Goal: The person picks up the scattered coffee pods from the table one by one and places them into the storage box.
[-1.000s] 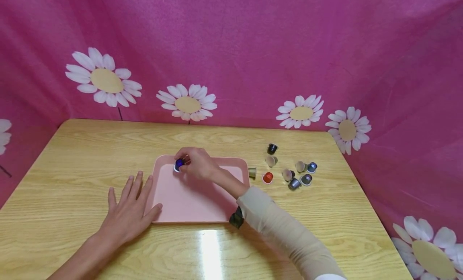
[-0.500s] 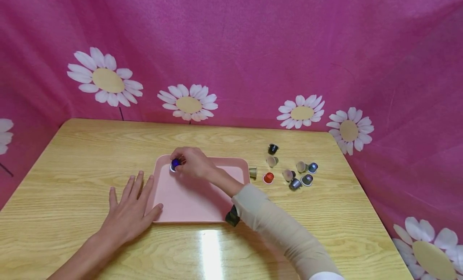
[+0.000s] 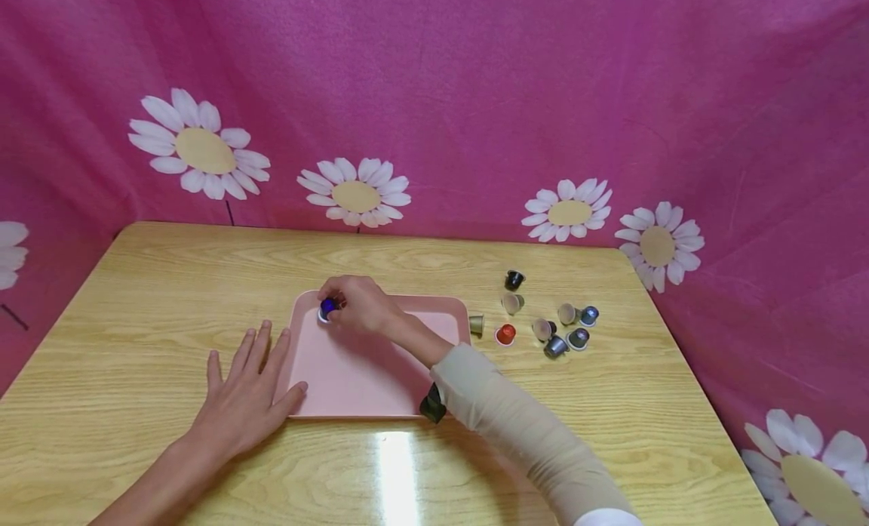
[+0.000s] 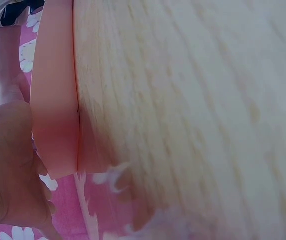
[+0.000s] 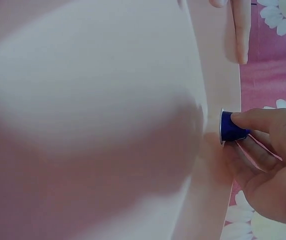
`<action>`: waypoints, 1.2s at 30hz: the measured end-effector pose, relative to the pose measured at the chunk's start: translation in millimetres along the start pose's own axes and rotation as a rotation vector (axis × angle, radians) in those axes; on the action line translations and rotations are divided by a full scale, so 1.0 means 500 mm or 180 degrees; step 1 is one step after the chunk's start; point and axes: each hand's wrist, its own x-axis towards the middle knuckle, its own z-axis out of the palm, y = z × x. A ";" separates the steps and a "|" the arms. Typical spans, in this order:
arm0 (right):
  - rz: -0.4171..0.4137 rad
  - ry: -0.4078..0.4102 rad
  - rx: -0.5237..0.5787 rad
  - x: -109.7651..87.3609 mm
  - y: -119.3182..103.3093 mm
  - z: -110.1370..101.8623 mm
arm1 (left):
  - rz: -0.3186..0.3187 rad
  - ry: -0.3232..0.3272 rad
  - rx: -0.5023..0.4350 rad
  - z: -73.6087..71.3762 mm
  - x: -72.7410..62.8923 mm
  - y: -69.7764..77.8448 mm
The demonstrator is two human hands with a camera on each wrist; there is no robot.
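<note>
A dark blue coffee capsule [image 3: 329,307] with a pale rim is pinched between thumb and fingers of my right hand [image 3: 363,303], over the far left corner of the pink tray [image 3: 380,390]. In the right wrist view the capsule [image 5: 232,127] shows its rim turned toward the tray floor. My left hand [image 3: 244,394] lies with fingers spread at the tray's left side, its thumb and fingertips at the edge. The left wrist view shows this hand [image 4: 13,165] beside the tray's outer wall [image 4: 55,100].
Right of the tray several capsules are scattered on the wooden table [image 3: 584,420]: a gold one [image 3: 477,325] close to the tray edge, a red one [image 3: 505,334], a black one [image 3: 514,280], a grey one [image 3: 555,347] and others. A pink flowered cloth [image 3: 462,111] hangs behind.
My right hand has shifted slightly left with the blue capsule, toward the tray's far left corner. The left hand has stayed in place.
</note>
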 end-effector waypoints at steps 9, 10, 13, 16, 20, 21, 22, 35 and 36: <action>-0.0035 -0.0017 -0.0143 0.006 -0.003 0.005 | 0.0036 0.0056 -0.0029 0.002 -0.002 -0.003; -0.0040 -0.0024 -0.0174 0.006 -0.004 0.005 | 0.0038 0.0057 -0.0032 0.001 -0.002 -0.002; -0.0061 -0.0040 -0.0247 0.007 -0.007 0.005 | 0.0033 0.0047 -0.0053 0.000 -0.003 0.000; -0.0085 -0.0051 -0.0270 0.008 -0.008 0.007 | 0.0024 0.0023 -0.0058 0.000 -0.003 0.001; -0.0124 -0.0049 -0.0337 0.010 -0.008 0.008 | 0.0018 0.0018 -0.0050 0.001 -0.002 -0.001; -0.0134 -0.0048 -0.0367 0.011 -0.008 0.008 | 0.0017 0.0021 -0.0048 0.002 -0.002 -0.001; -0.0149 -0.0052 -0.0394 0.012 -0.008 0.008 | 0.0014 0.0022 -0.0045 0.002 -0.002 -0.001; -0.0147 -0.0134 -0.0557 0.016 -0.009 0.012 | -0.0022 -0.0004 -0.0016 -0.003 -0.001 0.001; -0.0153 -0.0144 -0.0551 0.016 -0.009 0.012 | -0.0021 -0.0003 -0.0017 -0.004 -0.001 0.001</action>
